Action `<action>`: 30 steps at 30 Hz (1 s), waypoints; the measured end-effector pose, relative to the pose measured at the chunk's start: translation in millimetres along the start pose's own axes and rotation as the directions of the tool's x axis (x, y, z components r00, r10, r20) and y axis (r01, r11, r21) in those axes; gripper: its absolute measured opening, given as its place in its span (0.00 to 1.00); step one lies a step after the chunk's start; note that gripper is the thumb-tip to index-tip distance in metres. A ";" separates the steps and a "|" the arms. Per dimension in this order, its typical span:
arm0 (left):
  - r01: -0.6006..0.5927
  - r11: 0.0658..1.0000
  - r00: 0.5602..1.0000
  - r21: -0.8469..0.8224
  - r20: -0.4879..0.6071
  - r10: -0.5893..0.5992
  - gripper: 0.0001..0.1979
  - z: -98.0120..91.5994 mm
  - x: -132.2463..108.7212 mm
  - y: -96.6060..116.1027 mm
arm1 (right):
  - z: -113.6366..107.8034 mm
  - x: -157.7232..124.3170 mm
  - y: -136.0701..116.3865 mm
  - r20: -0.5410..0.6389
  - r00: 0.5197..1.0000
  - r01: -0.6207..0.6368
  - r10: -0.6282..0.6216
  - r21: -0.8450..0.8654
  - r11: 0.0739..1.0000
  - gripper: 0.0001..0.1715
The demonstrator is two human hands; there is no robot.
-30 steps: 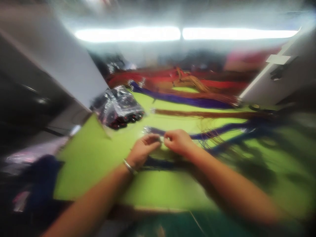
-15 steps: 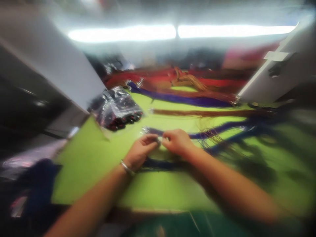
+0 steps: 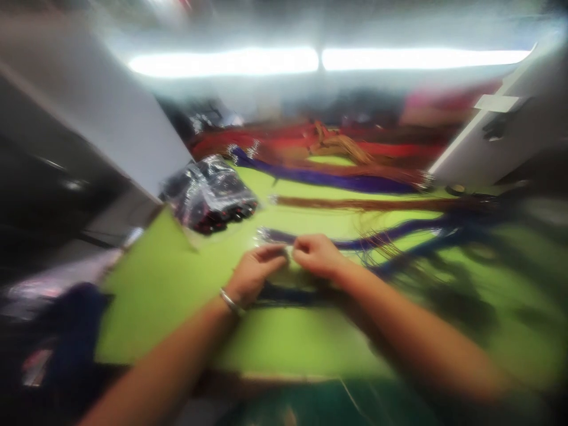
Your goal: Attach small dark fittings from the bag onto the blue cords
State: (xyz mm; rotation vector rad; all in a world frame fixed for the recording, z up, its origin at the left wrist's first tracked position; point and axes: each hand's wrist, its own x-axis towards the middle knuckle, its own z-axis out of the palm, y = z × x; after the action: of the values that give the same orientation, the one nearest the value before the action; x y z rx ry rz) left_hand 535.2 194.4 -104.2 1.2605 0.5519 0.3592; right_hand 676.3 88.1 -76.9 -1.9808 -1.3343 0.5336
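Near the middle of the green tabletop [image 3: 168, 296], my left hand [image 3: 256, 269] and my right hand [image 3: 317, 254] meet almost fingertip to fingertip. Both have thumb and fingers pressed together in a pinch. Something small and pale shows between them, too blurred to name. A purple wire bundle [image 3: 346, 244] runs just behind my hands, its silvery ends at the left. Under and in front of them lies a dark blue wire bundle [image 3: 288, 296], partly hidden by my right hand and forearm. A metal bangle circles my left wrist.
A clear plastic bag of black parts [image 3: 217, 198] lies at the back left. Behind are a brown wire bundle [image 3: 319, 203], a thick purple bundle [image 3: 337, 179] and red and orange wires. Grey panels [image 3: 133, 124] flank the table, with dark wires at the right.
The pinched fingers have shifted very slightly against each other. Otherwise the whole view has moved a little, and the objects on the table lie as before.
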 end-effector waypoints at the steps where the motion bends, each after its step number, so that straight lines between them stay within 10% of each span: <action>1: 0.000 1.000 1.000 -0.002 -0.002 0.000 0.19 -0.1 0.1 0.4 | -0.1 -0.5 0.3 -0.005 1.000 0.012 -0.012 0.003 1.000 0.07; 16: -0.077 0.989 0.996 0.130 0.060 0.070 0.17 1.6 2.1 -0.2 | 9.3 -1.8 -2.8 -0.019 0.999 0.030 -0.034 -0.160 0.987 0.09; 22: -0.064 0.982 0.996 0.179 0.067 0.053 0.19 22.5 -4.4 36.8 | -60.9 -7.4 -12.4 -0.080 0.992 0.095 -0.094 0.008 0.995 0.15; 27: -0.265 0.958 0.961 0.111 0.115 0.252 0.20 75.7 -8.5 65.0 | -106.7 -30.0 -27.8 0.188 0.965 0.150 -0.183 0.176 0.973 0.34; 30: -0.377 0.925 0.920 0.054 0.136 0.367 0.23 105.0 -12.6 55.6 | -122.2 -51.2 -11.5 0.188 0.948 0.227 -0.256 0.159 0.961 0.28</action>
State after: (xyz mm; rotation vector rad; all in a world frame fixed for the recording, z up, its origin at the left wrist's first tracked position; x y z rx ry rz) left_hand 587.6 119.7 -27.1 1.4564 0.2169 0.5775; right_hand 729.7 6.2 13.2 -1.6563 -1.5983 0.7072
